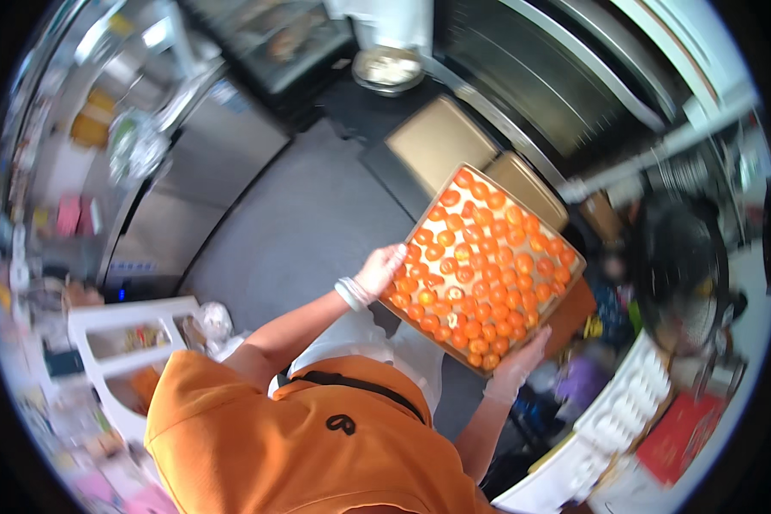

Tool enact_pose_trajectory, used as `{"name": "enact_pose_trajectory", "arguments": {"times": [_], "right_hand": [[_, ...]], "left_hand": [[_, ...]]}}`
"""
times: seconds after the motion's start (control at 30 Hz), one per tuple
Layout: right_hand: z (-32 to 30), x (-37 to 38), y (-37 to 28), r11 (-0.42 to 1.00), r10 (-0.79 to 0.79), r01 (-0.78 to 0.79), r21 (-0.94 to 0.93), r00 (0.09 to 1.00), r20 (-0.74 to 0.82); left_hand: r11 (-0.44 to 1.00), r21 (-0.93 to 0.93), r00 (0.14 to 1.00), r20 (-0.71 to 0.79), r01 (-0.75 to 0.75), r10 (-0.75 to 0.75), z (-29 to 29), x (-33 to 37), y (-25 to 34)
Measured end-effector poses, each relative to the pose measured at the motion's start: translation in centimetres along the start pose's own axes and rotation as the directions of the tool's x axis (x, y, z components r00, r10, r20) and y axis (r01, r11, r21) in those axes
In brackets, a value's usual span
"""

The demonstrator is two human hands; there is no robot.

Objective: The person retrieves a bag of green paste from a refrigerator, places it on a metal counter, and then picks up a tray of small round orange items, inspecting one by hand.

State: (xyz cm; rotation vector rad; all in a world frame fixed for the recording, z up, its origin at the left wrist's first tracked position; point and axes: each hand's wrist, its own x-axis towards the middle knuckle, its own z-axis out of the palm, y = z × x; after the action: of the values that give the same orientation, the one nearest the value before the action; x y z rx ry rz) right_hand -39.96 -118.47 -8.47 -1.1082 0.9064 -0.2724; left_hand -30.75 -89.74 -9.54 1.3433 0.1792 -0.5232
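Observation:
I hold a shallow baking tray [433, 336] level in front of my body, with a hand on each side. Rows of halved orange-red tomatoes [464, 274] cover nearly its whole pale lining. My left hand [380, 270] grips the left edge, its wrist circled by a whitish band. At the near right corner my right hand [522, 361], in a thin clear glove, supports the rim; its fingers are partly hidden under the tray. Beyond lies a gold-coloured tray [437, 141], with a second gold tray [531, 190] beside it.
A large glass-doored oven [565, 77] stands ahead on the right. A stainless cabinet [210, 163] is on the left, over the grey floor [274, 227]. A bowl of white pieces [389, 68] sits far ahead. White moulded trays [630, 394] and a red box [681, 437] are at the right.

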Motion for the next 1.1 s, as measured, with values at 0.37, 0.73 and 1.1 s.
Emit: {"name": "enact_pose_trajectory", "arguments": {"times": [0.37, 0.73, 1.1], "right_hand": [[-6.0, 7.4, -0.9, 0.974, 0.192, -0.227, 0.006, 0.838, 0.511], [-6.6, 23.0, -7.8, 0.940, 0.284, -0.291, -0.179, 0.373, 0.883], [-10.9, 32.6, -17.0, 0.932, 0.276, -0.195, -0.305, -0.162, 0.947]], "left_hand": [[0.961, 0.269, 0.885, -0.429, -0.066, 0.181, 8.8, -9.6, -6.0], [0.956, 0.236, 0.361, -0.887, -0.176, 0.286, 32.6, -10.5, -10.2], [0.878, 0.305, -0.087, -0.952, -0.368, 0.294, 54.3, -5.8, -17.6]]}}
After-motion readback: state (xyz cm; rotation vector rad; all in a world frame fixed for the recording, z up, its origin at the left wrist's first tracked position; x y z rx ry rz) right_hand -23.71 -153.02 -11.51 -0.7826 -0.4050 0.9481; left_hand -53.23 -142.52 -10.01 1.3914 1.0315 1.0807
